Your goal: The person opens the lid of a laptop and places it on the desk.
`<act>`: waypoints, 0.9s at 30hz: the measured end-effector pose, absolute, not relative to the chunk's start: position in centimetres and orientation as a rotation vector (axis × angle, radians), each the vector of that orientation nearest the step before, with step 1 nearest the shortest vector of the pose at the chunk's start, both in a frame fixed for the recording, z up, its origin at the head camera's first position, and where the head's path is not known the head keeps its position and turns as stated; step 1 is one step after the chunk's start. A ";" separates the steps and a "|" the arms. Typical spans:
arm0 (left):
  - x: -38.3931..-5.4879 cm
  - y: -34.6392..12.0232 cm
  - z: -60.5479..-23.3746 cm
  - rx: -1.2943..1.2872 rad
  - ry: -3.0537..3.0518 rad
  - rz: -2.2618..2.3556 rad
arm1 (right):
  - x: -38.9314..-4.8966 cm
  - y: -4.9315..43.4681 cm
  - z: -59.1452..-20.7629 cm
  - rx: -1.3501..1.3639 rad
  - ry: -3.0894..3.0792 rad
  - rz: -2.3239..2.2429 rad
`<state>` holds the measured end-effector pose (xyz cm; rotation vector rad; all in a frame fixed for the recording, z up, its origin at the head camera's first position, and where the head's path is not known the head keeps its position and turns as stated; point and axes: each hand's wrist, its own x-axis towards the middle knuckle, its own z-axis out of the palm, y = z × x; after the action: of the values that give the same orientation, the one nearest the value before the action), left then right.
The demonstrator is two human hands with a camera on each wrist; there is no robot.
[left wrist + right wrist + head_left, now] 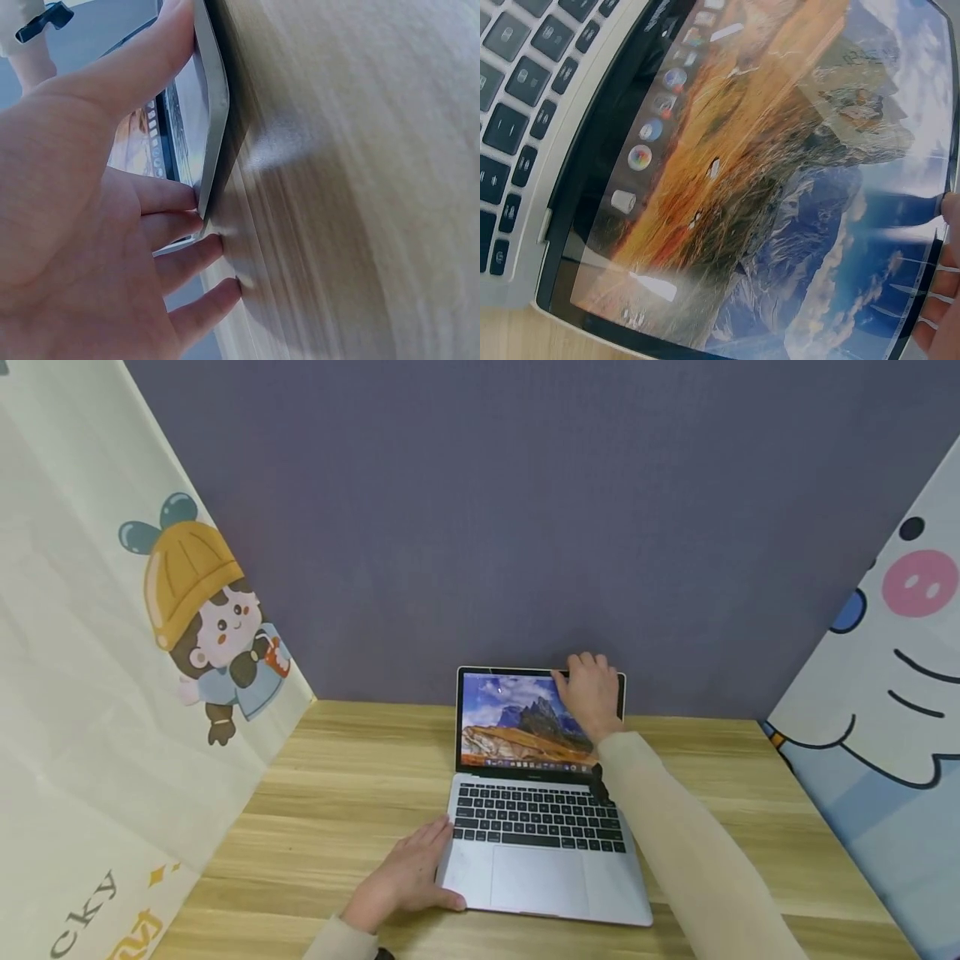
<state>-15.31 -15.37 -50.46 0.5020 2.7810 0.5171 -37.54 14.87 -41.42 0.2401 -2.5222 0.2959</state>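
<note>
A silver laptop (538, 881) lies open on the wooden table, its screen (517, 714) lit with a mountain picture and a row of icons. My right hand (591, 693) pinches the top edge of the screen near its right corner. In the right wrist view the thumb (951, 206) is on the screen side, with the other fingers at the edge and partly hidden behind it. My left hand (408, 868) rests along the laptop's left side, thumb at the front corner. The left wrist view shows its fingers (187, 262) extended, tips at the base's edge and the tabletop.
Behind the laptop rises a dark grey-blue panel (450, 527). A white sheet with a cartoon figure (217, 618) borders the table (337, 777) at left. Another sheet with a pink-snouted cartoon (918, 583) stands at right. The right forearm sleeve (690, 843) crosses beside the keyboard (525, 814).
</note>
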 end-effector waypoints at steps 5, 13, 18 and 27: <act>-15.3 -15.4 -50.4 0.504 2.782 0.519 | -37.7 14.7 -41.5 0.225 -2.556 0.269; -15.2 -15.3 -50.6 0.521 2.776 0.538 | -37.6 15.0 -41.3 0.231 -2.612 0.223; -15.2 -15.4 -50.5 0.514 2.775 0.536 | -36.5 15.3 -40.6 0.310 -2.616 0.220; -15.2 -15.5 -50.4 0.512 2.775 0.558 | -34.1 16.4 -40.1 0.401 -2.599 0.342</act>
<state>-15.22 -15.51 -50.42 0.5115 2.7746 0.5584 -34.07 16.41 -40.05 0.4014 -2.5992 0.3416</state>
